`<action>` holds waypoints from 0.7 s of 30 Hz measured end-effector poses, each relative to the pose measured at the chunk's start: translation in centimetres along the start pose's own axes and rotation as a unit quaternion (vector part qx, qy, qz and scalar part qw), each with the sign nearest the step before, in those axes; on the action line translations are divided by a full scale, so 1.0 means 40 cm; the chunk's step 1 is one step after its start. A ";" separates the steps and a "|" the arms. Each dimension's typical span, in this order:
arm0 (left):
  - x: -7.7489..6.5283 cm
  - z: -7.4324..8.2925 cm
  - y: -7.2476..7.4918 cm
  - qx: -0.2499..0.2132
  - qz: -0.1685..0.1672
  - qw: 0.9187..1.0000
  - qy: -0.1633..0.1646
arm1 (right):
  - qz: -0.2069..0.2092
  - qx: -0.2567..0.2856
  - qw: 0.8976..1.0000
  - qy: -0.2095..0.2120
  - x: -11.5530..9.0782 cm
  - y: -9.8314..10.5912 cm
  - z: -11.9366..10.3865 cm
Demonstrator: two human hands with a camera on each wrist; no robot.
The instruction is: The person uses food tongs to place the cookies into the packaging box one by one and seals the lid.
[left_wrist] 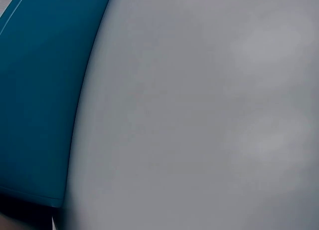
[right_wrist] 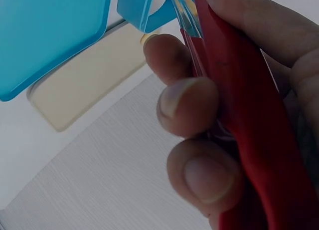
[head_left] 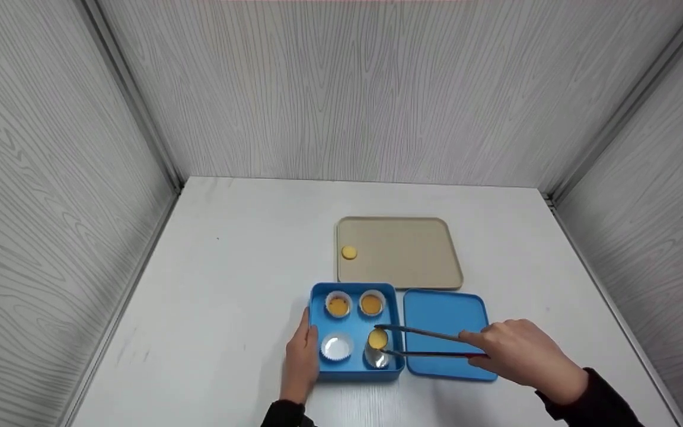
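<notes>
In the head view a blue box (head_left: 356,327) holds white paper cups, two with orange-yellow biscuits (head_left: 338,306) inside. Its front-left cup (head_left: 337,346) shows only its white bottom. My left hand (head_left: 301,354) lies along the box's left wall, fingers straight against it, thumb near the rim. My right hand (head_left: 513,350) grips tongs (head_left: 430,333) by red handles (right_wrist: 234,100), fingers curled round them in the right wrist view. Between the tong tips sits a round yellow biscuit (head_left: 377,339), overlapping the front-right cup (head_left: 377,358).
A matching blue lid (head_left: 445,332) lies flat to the right of the box. Behind both is a beige tray (head_left: 401,252) with one yellow biscuit (head_left: 349,252) near its left edge. Grey wood-grain panels (head_left: 353,89) border the white table (head_left: 217,284).
</notes>
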State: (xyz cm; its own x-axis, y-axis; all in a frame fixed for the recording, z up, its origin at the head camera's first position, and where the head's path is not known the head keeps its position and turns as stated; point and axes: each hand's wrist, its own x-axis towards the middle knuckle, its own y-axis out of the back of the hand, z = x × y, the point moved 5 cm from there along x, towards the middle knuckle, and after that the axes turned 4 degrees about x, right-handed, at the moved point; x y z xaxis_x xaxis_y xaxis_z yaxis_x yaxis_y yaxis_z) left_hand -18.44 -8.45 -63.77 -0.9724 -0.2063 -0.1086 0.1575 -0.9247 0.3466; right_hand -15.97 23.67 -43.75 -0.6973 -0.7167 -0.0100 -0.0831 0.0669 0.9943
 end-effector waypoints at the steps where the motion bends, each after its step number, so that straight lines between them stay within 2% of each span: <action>1: 0.000 0.000 0.000 0.000 0.000 1.000 -0.001 | 0.000 -0.004 1.000 0.002 0.001 0.000 -0.002; 10: -0.001 -0.003 0.003 0.001 0.004 1.000 0.003 | 0.020 -0.066 0.997 0.026 0.013 0.014 -0.027; 17: 0.002 -0.005 0.000 -0.002 -0.001 1.000 0.003 | -0.012 -0.085 0.996 0.026 0.038 0.022 -0.050; 21: 0.003 -0.005 -0.001 -0.001 -0.002 1.000 -0.001 | -0.016 -0.082 0.996 0.019 0.045 0.026 -0.057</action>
State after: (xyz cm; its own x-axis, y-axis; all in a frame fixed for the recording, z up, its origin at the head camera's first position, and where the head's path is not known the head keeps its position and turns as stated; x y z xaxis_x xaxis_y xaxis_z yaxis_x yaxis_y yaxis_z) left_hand -18.52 -8.51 -63.97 -0.9735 -0.2020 -0.1076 0.1542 -0.9263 0.3437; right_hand -15.71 20.86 -42.50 -0.6685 -0.7425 -0.0415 0.0148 -0.0690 0.9975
